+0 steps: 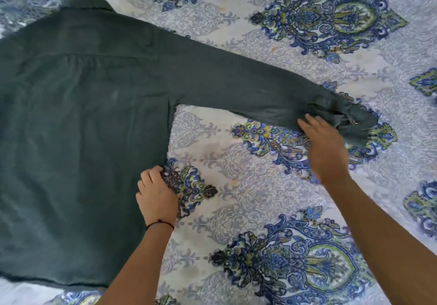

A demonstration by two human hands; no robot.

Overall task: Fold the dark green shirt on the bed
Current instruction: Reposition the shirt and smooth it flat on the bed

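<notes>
left hand (157, 194) grips shirt (78, 120) edge; right hand (325, 143) – flat on sleeve (248, 89)

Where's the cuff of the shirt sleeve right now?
In the head view, the cuff lies at right of centre on the patterned bedspread, just beyond the right hand.

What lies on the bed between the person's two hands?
In the head view, only bare patterned bedspread separates the left hand and right hand.

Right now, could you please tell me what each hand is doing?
Left hand: closed on the dark green shirt side edge.
Right hand: open, touching its sleeve.
</notes>
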